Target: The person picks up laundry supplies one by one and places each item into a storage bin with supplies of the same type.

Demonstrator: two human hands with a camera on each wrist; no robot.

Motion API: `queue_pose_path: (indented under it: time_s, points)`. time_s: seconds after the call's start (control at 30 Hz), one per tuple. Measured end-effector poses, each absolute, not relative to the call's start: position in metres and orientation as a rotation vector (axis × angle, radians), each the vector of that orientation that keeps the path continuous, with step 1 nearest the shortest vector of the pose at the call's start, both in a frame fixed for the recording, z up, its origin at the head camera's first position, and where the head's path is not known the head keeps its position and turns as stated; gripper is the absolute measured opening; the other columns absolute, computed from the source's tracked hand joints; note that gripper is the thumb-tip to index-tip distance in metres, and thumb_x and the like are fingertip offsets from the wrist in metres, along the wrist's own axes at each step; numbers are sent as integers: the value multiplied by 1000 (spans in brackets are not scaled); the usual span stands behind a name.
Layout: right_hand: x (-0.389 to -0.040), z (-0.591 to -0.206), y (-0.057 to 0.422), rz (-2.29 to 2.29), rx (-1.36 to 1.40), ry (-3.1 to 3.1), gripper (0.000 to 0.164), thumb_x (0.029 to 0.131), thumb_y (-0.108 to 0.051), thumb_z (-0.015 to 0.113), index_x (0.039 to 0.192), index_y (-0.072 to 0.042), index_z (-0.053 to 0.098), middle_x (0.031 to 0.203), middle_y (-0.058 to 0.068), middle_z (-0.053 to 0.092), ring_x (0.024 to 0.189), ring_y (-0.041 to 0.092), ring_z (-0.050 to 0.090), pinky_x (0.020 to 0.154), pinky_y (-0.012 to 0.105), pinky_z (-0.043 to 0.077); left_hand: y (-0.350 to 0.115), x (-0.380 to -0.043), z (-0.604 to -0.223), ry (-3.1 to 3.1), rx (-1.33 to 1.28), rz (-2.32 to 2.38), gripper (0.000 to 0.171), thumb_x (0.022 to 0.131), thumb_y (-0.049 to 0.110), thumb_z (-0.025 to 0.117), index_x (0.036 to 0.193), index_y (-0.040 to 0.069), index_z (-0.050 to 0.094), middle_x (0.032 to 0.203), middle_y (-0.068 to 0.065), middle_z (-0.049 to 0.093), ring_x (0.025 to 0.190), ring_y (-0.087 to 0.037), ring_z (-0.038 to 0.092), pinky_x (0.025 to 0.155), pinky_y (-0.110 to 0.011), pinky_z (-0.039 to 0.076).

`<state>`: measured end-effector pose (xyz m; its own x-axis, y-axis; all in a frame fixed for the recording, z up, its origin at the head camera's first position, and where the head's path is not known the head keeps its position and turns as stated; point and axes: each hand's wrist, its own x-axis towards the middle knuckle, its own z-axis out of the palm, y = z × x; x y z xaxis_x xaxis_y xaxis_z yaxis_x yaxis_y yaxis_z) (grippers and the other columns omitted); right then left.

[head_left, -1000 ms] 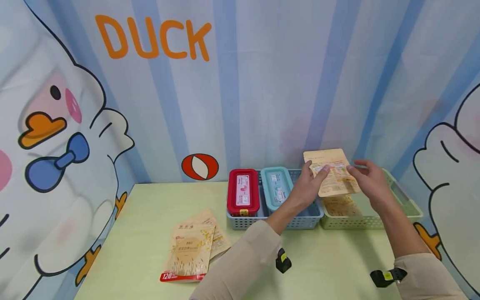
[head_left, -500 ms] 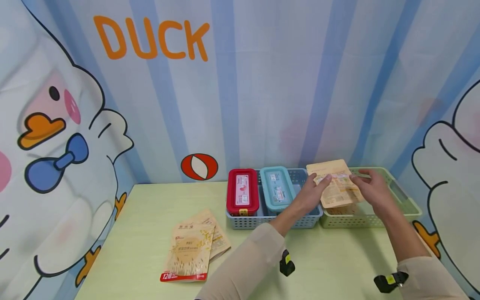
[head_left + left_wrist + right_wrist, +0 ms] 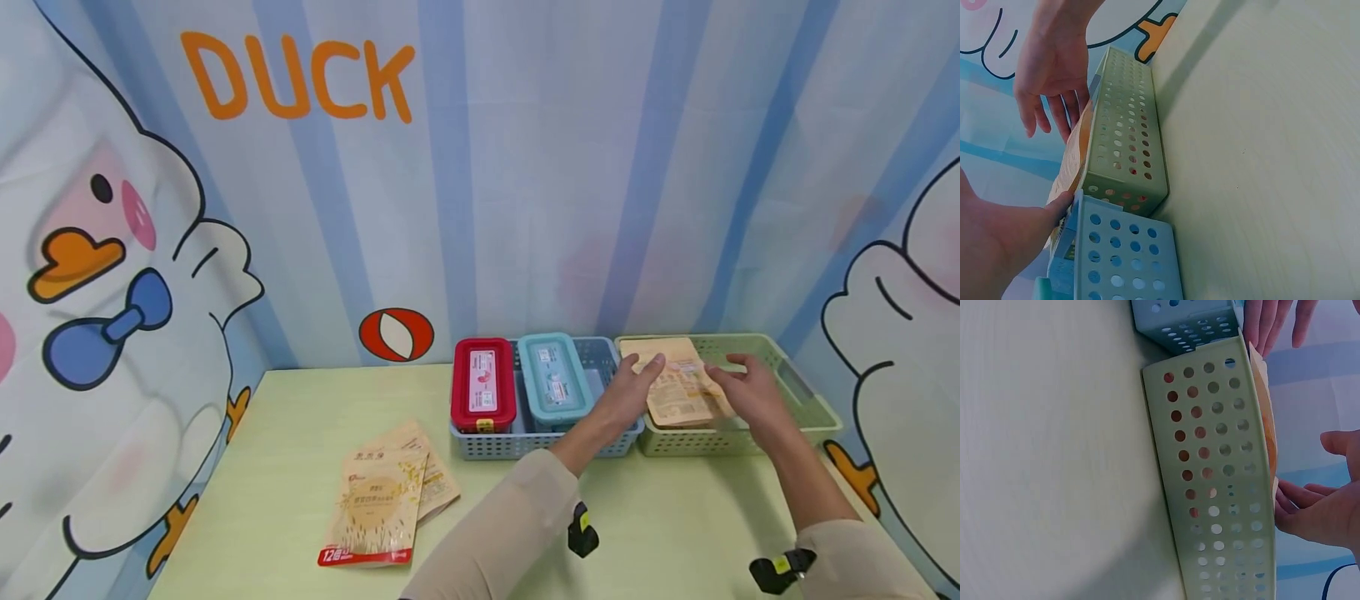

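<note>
A flat beige printed packet [image 3: 686, 392] lies slightly tilted in the left part of the green perforated basket [image 3: 750, 442]. My left hand [image 3: 626, 400] is at the packet's left edge, thumb extended over it and fingers loosely spread. At the other edge is my right hand [image 3: 756, 396], its thumb raised apart from its fingers. The right wrist view has these fingertips [image 3: 1285, 499] right at the packet's edge, above the basket rim. In the left wrist view, my left thumb [image 3: 1060, 206] overlaps the packet's near end.
A blue basket [image 3: 498, 448] stands against the green one and holds a red-lidded box [image 3: 483, 385] and a turquoise-lidded box [image 3: 555, 379]. Two more beige packets [image 3: 378, 504] lie overlapping on the table [image 3: 300, 433] at left. A printed curtain [image 3: 525, 167] hangs behind.
The packet has come down from above the green basket into it, both hands lowering with it. The fingers have loosened from its edges. The packets on the table stay put.
</note>
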<state>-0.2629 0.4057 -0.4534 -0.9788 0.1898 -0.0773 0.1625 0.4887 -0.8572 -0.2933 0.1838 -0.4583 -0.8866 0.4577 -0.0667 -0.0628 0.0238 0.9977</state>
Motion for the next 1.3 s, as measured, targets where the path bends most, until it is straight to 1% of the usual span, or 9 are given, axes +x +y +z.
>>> queue_pose_path:
  time_s: [0.17,0.23,0.33,0.47,0.57,0.83,0.97,1.13,1.3]
  points:
    - [-263,-460,412,1566,-319,-2709,87,113,-49,42,164,11,4,162,45,15,148,61,23,111,73,33,186,-294,-459,1860,411,1953,85,108,61,49,167,6,25,163,-17,40,144,-35,50,111,-49,49]
    - [-263,-462,414,1570,-332,-2708,88,112,-50,41,164,11,3,162,45,14,148,61,23,111,73,33,187,-293,-458,1858,406,1938,84,107,62,49,167,8,25,164,-16,39,145,-34,49,111,-49,49]
    - [-263,-464,415,1572,-345,-2707,90,112,-52,41,164,10,3,162,45,14,148,60,24,110,72,35,189,-294,-457,1851,375,1943,84,107,62,49,167,8,26,162,-15,41,144,-35,51,111,-49,49]
    - [-262,-465,416,1584,-331,-2708,88,113,-50,40,164,11,3,162,45,15,148,60,25,110,71,36,191,-296,-457,1789,317,1992,84,107,60,52,166,6,27,156,-17,48,141,-35,54,111,-49,49]
    - [-262,-465,416,1585,-320,-2714,87,113,-49,40,164,12,2,161,44,16,147,60,26,110,71,36,191,-296,-457,1750,291,2007,85,106,61,53,167,7,27,155,-16,49,141,-35,54,112,-50,48]
    - [-263,-467,416,1469,-291,-2807,92,112,-52,43,163,12,3,161,46,17,146,63,25,108,74,37,189,-292,-454,1954,265,1858,84,102,64,60,166,18,32,163,-10,42,136,-34,58,108,-53,49]
    - [-264,-470,418,1474,-274,-2821,93,112,-53,44,163,12,2,161,46,16,146,63,24,108,74,36,190,-291,-453,1980,251,1825,83,101,64,61,165,20,33,163,-9,42,141,-33,53,110,-55,46]
    - [-265,-471,421,1459,-265,-2840,92,112,-52,43,163,13,2,161,46,17,147,63,25,108,74,37,193,-289,-451,1999,247,1801,85,100,64,63,165,19,33,166,-8,38,147,-32,46,113,-57,43]
    - [-266,-469,421,1425,-253,-2885,93,111,-53,44,163,14,4,159,48,19,144,63,30,106,72,41,197,-288,-451,2019,227,1784,84,99,64,64,165,21,34,166,-6,40,147,-31,46,113,-56,44]
